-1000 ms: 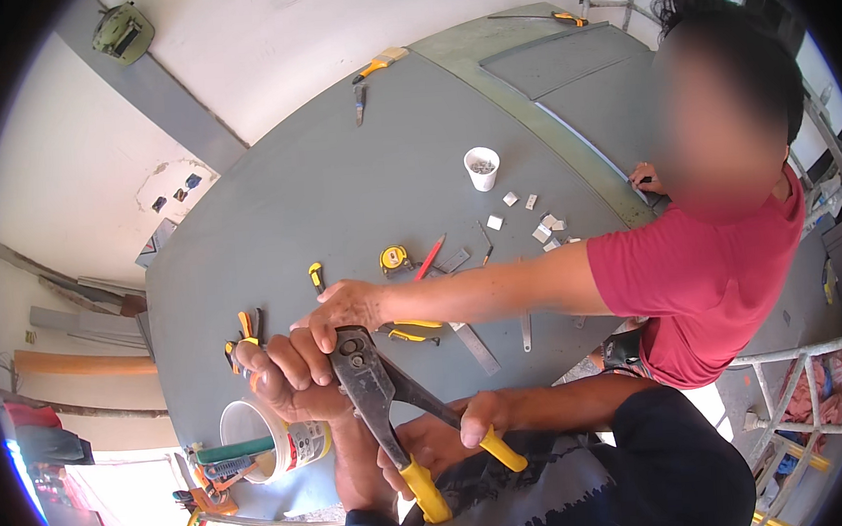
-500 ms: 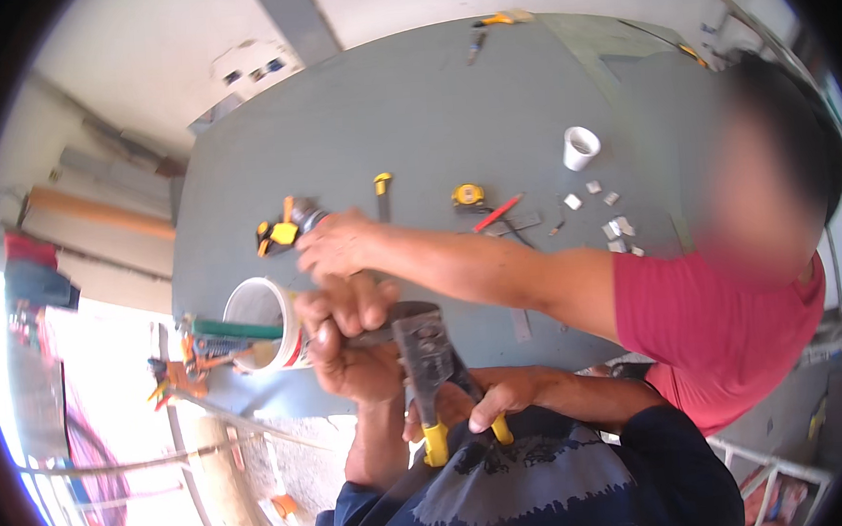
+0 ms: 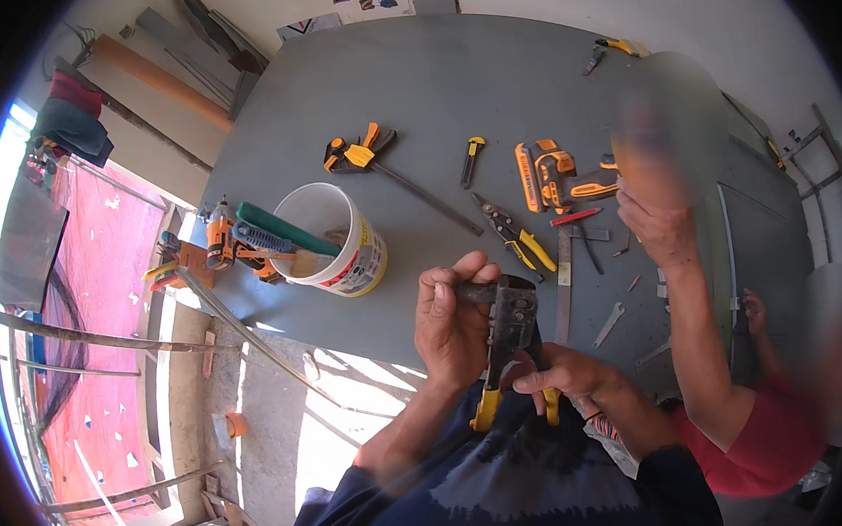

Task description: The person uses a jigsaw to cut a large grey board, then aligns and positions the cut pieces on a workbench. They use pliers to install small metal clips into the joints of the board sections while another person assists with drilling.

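Observation:
Close to my chest I hold what looks like a hand riveter, with a dark worn metal head and two yellow-ended handles. My left hand is closed around the dark round piece at its top. Lower down, my right hand is closed on one handle; the other yellow handle points down beside it, and the handles stand apart. Beyond my hands, yellow-handled snips lie on the grey table. A white bucket stands left of my left hand.
Tools hang on the bucket's rim. A bar clamp, a utility knife, a cordless drill, a red pencil and a wrench lie about the table. At right, a co-worker's hand reaches over it near the drill.
My view has shifted, showing more to the left. The co-worker's arm has withdrawn from beside the clamp to the right. The drill and snips now show. My hands keep their hold on the riveter.

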A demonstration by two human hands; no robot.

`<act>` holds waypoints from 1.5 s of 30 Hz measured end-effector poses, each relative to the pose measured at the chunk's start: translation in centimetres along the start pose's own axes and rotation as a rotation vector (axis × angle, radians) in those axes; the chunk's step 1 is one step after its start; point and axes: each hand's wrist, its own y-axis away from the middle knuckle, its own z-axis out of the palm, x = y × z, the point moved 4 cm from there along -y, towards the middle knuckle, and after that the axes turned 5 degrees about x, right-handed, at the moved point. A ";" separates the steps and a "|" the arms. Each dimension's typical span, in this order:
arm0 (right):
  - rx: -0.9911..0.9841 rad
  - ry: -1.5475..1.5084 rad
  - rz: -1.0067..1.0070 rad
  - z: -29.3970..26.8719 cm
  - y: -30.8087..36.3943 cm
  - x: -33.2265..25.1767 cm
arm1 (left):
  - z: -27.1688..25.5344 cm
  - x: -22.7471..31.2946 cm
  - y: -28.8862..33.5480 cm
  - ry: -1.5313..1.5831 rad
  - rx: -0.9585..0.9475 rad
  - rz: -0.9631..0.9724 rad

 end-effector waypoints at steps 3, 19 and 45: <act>0.143 -0.056 0.078 1.4 2.3 -1.2 | -2.4 -1.6 0.1 0.049 0.073 -0.077; 0.297 -0.113 0.082 -0.9 4.2 2.0 | -5.1 -5.8 -1.7 -0.017 0.139 -0.257; 0.132 -0.459 -0.495 -1.3 8.7 4.1 | 4.0 -5.9 -2.4 -0.311 0.000 -0.234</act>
